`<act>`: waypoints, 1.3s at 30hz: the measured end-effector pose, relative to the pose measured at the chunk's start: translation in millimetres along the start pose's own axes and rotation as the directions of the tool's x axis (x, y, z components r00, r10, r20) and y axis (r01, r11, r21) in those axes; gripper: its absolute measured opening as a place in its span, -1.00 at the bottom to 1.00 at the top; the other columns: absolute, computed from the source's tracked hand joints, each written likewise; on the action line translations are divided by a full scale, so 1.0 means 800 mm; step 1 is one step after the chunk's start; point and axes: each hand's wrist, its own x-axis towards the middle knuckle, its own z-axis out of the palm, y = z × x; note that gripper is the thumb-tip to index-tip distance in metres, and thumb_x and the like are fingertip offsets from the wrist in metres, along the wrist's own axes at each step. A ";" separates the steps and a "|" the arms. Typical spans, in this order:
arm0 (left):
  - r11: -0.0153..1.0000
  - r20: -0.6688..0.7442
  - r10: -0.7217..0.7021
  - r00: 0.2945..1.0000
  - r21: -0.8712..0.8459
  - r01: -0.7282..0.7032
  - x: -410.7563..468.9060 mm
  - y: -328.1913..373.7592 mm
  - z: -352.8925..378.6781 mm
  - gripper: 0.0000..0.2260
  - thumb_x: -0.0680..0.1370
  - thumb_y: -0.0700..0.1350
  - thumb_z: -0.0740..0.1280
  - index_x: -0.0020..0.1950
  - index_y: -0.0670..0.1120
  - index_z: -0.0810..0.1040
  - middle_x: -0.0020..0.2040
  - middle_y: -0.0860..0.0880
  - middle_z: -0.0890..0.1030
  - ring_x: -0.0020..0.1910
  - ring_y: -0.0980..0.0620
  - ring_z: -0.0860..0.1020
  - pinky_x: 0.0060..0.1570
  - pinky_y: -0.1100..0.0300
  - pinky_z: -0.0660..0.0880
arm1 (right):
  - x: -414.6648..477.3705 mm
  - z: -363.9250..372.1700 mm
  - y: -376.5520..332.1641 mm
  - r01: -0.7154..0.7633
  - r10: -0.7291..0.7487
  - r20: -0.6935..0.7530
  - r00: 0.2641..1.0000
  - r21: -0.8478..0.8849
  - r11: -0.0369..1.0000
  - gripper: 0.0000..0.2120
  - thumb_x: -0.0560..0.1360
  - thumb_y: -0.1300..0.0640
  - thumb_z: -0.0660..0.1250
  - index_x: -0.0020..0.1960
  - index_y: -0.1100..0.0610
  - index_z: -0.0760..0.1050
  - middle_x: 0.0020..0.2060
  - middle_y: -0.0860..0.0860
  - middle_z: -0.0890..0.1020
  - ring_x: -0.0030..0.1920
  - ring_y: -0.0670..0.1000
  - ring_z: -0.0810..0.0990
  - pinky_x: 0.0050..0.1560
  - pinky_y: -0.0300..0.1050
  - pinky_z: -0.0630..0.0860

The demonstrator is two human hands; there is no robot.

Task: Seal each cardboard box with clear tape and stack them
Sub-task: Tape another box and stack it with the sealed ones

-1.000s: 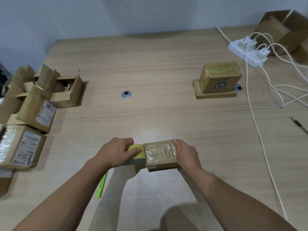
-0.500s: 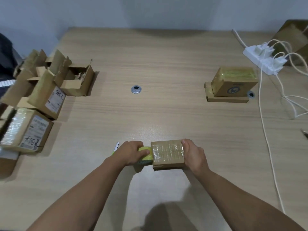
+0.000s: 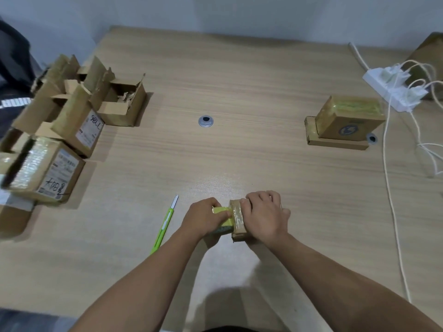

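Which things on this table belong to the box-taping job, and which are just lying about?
For the job: tape roll, small box being taped, stacked sealed boxes, open boxes, green cutter.
Lying about: power strip, white cables, desk grommet.

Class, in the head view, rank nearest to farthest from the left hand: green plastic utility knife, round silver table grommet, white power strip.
1. Green plastic utility knife, just left of the left hand.
2. Round silver table grommet, mid-table ahead.
3. White power strip, far right.
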 end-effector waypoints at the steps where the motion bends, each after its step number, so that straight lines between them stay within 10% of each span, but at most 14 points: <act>1: 0.997 -0.011 0.008 1.000 -0.075 -0.009 -0.004 -0.005 -0.001 -0.83 0.57 0.07 0.36 -0.07 -0.03 0.56 -0.08 0.03 0.60 -0.07 0.03 0.53 -0.19 0.16 0.38 | 0.000 0.004 -0.002 -0.013 0.012 -0.020 1.000 -0.024 1.000 -0.64 0.68 -0.14 -0.04 0.23 -0.11 0.50 0.26 -0.15 0.50 0.39 -0.01 0.24 0.11 0.09 0.30; 8: 0.987 0.052 0.081 0.995 -0.140 -0.073 -0.013 -0.034 -0.007 -0.73 0.63 0.06 0.26 -0.26 0.05 0.44 -0.27 0.06 0.49 -0.24 0.07 0.45 -0.25 0.15 0.30 | -0.002 0.011 0.002 -0.017 0.011 -0.059 0.998 -0.100 0.995 -0.60 0.68 -0.19 -0.09 0.22 -0.11 0.47 0.19 -0.13 0.49 0.32 0.01 0.28 0.05 0.07 0.36; 22: 0.937 0.140 0.014 0.990 0.345 -0.062 0.016 0.007 0.010 -0.74 0.64 0.10 0.24 -0.19 0.00 0.45 -0.14 -0.03 0.52 -0.09 -0.05 0.49 -0.07 0.11 0.43 | -0.002 -0.006 0.022 -0.045 0.048 -0.057 0.997 0.054 0.998 -0.58 0.68 -0.21 -0.01 0.13 -0.11 0.59 0.12 -0.21 0.56 0.30 -0.08 0.30 0.02 -0.05 0.41; 39: 0.983 -0.053 0.147 0.988 -0.101 -0.151 -0.020 -0.016 0.005 -0.76 0.70 -0.08 0.12 0.11 -0.10 0.57 0.03 -0.04 0.55 0.06 0.00 0.47 0.03 0.11 0.36 | 0.000 -0.016 0.035 -0.047 0.053 -0.030 0.998 0.177 0.983 -0.58 0.69 -0.20 -0.04 0.07 -0.10 0.57 0.09 -0.19 0.53 0.27 -0.09 0.29 0.01 -0.05 0.32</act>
